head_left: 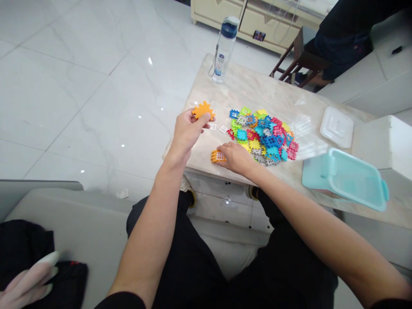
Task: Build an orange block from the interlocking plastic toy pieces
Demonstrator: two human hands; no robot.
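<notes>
My left hand (186, 134) is closed on an orange building tile (203, 110) with toothed edges, held up above the table's near left part. Lower down, my right hand (237, 158) has its fingers around other orange toothed pieces (213, 157) at the near edge; whether they are joined is hard to tell. A white window insert (220, 156) shows on them. Two loose white window pieces, one (223, 129) fully visible and one (213, 126) by my left fingers, lie between the hands. A heap of mixed-colour toothed tiles (273, 140) spreads right of my right hand.
A clear bottle with a blue cap (229, 30) stands at the marble table's (267, 92) far left corner. Towards the right are a translucent lid (336, 127), a turquoise bin (322, 174) and a white box (376, 139). Another person's legs (337, 47) are beside a wooden stool (299, 51).
</notes>
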